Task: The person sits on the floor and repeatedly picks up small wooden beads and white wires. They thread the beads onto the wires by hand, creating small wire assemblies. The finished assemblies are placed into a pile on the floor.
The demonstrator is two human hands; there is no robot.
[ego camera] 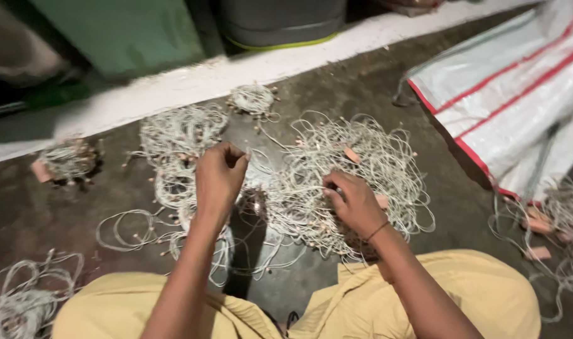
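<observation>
Both hands work over a tangle of pale cord (336, 182) spread on the dark floor (35, 213) between our knees. Our left hand (218, 179) is closed, pinching a strand lifted off the heap; our right hand (355, 202) curls shut around cords at the tangle's near edge. Smaller coils (180, 135) lie left and behind, near a white ledge (173, 88). A white woven sack with red stripes (518, 81) lies to the right, more cord (550, 232) beside it. Bare floor shows only in narrow gaps.
</observation>
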